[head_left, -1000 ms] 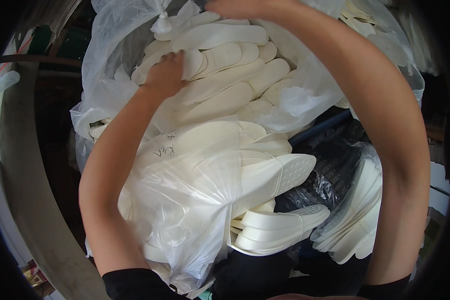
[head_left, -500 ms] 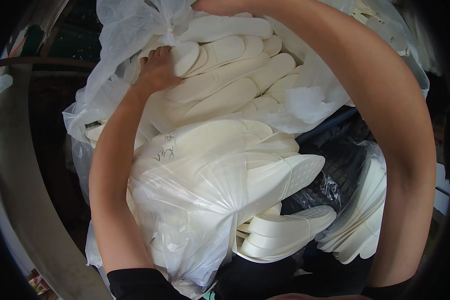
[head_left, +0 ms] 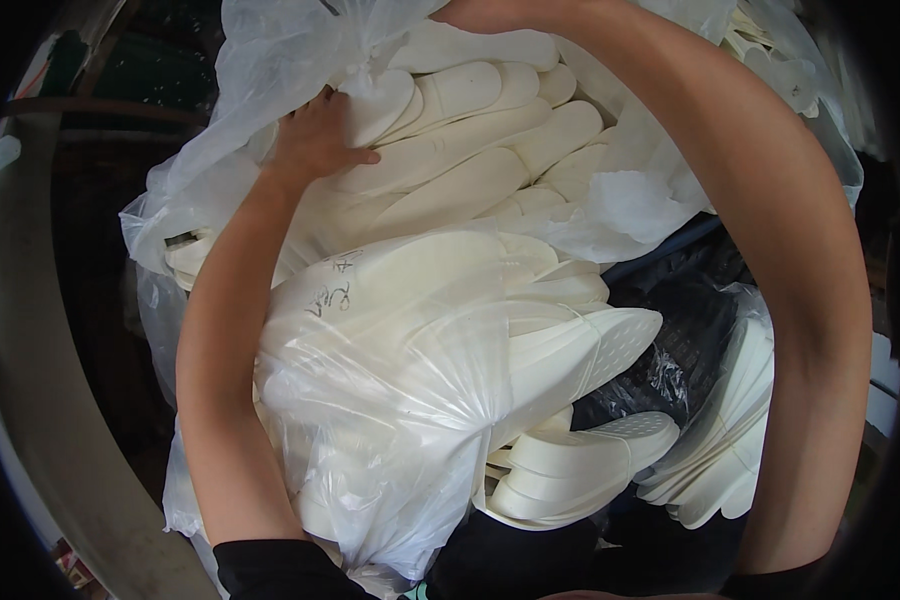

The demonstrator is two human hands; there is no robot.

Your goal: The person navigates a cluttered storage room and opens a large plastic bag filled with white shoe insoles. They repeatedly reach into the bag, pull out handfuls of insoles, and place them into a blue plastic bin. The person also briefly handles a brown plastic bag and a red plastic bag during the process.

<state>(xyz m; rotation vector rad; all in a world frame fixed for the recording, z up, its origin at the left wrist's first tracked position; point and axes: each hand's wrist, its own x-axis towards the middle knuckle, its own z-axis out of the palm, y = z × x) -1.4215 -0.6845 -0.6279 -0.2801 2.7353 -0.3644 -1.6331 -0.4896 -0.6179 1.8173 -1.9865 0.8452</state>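
Several cream-white shoe insoles (head_left: 450,170) lie in overlapping rows inside a large translucent plastic bag (head_left: 270,60) at the far side. On the left end of these rows rests my left hand (head_left: 318,142), thumb stretched out and fingers apart, with fingertips partly hidden between insoles and plastic. My right hand (head_left: 480,14) reaches to the far edge of the picture beside the gathered plastic; its fingers are cut off from view. Closer to me, a second clear bag (head_left: 380,390) with handwriting on it covers more insoles, whose ends stick out to the right.
Near the middle lies a banded bundle of insoles (head_left: 580,475). A bagged stack of insoles (head_left: 720,430) stands by my right forearm, next to black plastic (head_left: 670,340). A grey curved beam (head_left: 80,400) runs along the left side. More pale pieces sit in plastic at the far right.
The bags and insoles have shifted slightly to the right. My left thumb now stretches out further from the hand. My right hand has moved a little right along the far edge.
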